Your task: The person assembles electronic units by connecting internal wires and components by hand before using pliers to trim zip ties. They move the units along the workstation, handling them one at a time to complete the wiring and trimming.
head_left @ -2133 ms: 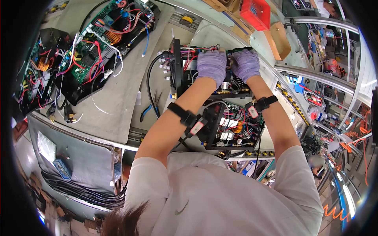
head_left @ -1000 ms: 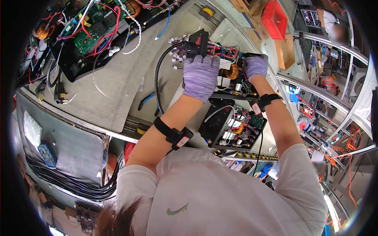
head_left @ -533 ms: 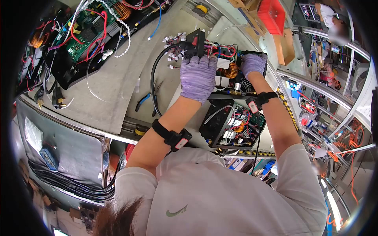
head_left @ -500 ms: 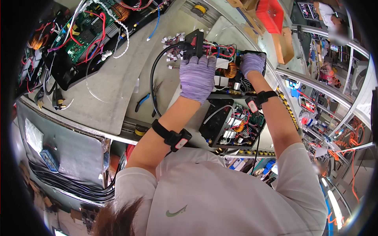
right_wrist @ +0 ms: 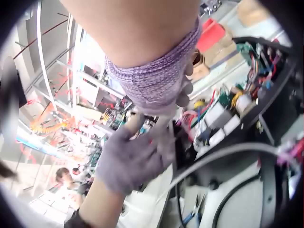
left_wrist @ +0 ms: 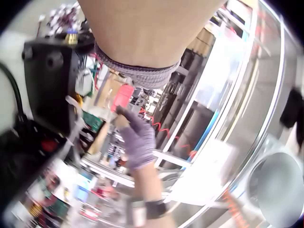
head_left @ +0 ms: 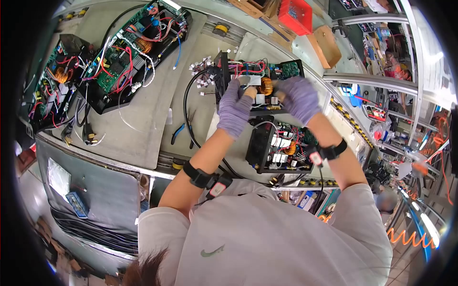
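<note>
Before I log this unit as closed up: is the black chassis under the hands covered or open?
Open. The black chassis has no cover on top; its copper coil, green board and red wires are exposed.

Head camera overhead, facing down, wrist cameras close (sharing gloved hands)
</note>
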Available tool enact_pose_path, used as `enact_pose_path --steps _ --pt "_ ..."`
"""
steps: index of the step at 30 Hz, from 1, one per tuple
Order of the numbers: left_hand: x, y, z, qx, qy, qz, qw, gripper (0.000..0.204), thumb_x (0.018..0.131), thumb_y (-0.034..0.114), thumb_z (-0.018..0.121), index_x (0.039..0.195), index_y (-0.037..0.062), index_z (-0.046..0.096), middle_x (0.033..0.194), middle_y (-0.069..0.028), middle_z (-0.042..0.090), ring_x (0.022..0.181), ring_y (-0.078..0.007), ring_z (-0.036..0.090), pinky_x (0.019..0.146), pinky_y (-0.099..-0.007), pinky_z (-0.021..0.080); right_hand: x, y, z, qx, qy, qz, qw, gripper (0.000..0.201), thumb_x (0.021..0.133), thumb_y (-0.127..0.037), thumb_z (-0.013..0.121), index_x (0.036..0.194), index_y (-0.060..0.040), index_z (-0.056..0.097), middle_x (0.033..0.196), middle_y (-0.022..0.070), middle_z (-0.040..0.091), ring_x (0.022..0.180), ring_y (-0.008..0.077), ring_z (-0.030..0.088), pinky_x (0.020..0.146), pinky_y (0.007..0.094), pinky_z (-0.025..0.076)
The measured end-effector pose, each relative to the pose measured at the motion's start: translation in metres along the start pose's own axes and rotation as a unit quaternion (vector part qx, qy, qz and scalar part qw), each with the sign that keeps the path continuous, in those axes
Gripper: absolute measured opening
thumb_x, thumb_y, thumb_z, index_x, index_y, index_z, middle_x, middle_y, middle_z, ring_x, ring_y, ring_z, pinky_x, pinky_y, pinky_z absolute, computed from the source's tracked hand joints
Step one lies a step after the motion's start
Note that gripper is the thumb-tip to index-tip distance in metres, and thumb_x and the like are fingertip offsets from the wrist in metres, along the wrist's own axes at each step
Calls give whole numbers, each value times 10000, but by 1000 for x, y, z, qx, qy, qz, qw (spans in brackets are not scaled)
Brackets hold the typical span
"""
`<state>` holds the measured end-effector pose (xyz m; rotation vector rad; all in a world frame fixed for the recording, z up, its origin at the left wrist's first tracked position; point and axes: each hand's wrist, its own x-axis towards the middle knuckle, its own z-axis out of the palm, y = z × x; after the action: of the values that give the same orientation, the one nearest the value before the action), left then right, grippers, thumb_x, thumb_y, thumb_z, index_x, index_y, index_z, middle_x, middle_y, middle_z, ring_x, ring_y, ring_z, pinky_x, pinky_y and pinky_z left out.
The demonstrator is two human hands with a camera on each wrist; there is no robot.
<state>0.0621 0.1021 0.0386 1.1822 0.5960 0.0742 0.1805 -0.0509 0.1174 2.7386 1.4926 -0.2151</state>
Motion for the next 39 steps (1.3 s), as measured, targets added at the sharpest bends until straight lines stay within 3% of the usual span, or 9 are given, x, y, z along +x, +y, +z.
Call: enact_pose_path --steps 2,5,10,19,25,27,30,33,39 --pt "1 -9 5 -213 -71 -197 954 420 872 426 558 1119 86 571 824 -36 590 680 -187 567 654 -339 491 -16 -49 -11 123 46 -38 991 354 737 -208 679 1081 -139 630 851 58 640 769 253 602 710 391 455" --pt "-16 3 17 -385 -57 -306 869 453 898 440 509 1111 44 566 823 -52 596 653 -208 554 658 -355 495 -35 -86 -6 160 89 -10 983 414 734 -236 687 1128 -137 607 932 76 623 832 262 596 762 389 458" --pt "-40 10 10 -342 -122 -275 890 602 934 504 375 1215 -12 503 925 -90 561 801 -223 538 692 -337 488 -57 -93 10 172 100 83 977 405 690 -153 728 1085 -125 646 919 94 627 838 289 601 741 379 491" --pt "-64 2 6 -322 -82 -221 917 422 878 198 597 1245 31 472 1138 -110 548 1014 -226 562 865 -361 486 -72 -97 13 178 107 140 968 288 736 -176 673 1011 -103 625 1014 111 602 925 309 579 817 414 469" --pt "-73 0 0 -173 -82 -169 967 376 808 158 710 1138 50 567 1046 -74 618 912 -176 607 773 -322 530 -74 -97 8 243 55 200 948 347 740 -124 689 1059 -33 589 1013 164 632 869 316 625 766 395 511" --pt "-74 0 1 -146 -44 -187 970 251 816 145 704 1034 40 634 879 -34 649 729 -121 614 596 -232 504 -73 -100 1 286 33 247 925 340 752 -122 680 1069 -41 590 1002 166 639 857 315 631 766 395 513" --pt "-68 -2 -6 -85 -48 -212 972 238 814 164 712 1013 53 644 829 -21 641 653 -107 574 543 -235 467 -73 -102 -7 326 78 139 932 359 750 -101 616 1108 -98 585 1012 121 635 889 287 615 813 385 491" --pt "-63 -16 -9 -56 -49 -214 974 232 814 174 712 999 49 651 788 -20 638 583 -89 533 485 -229 434 -82 -92 14 131 84 36 987 351 748 -148 615 1098 -123 606 1020 96 636 908 273 611 825 391 486" --pt "-68 -22 -1 164 -22 -111 980 262 850 178 656 1033 -8 633 829 -55 638 652 -99 539 569 -235 443 -82 -90 6 -25 84 -54 995 291 711 -208 608 992 -139 633 953 57 637 903 242 602 781 397 483"
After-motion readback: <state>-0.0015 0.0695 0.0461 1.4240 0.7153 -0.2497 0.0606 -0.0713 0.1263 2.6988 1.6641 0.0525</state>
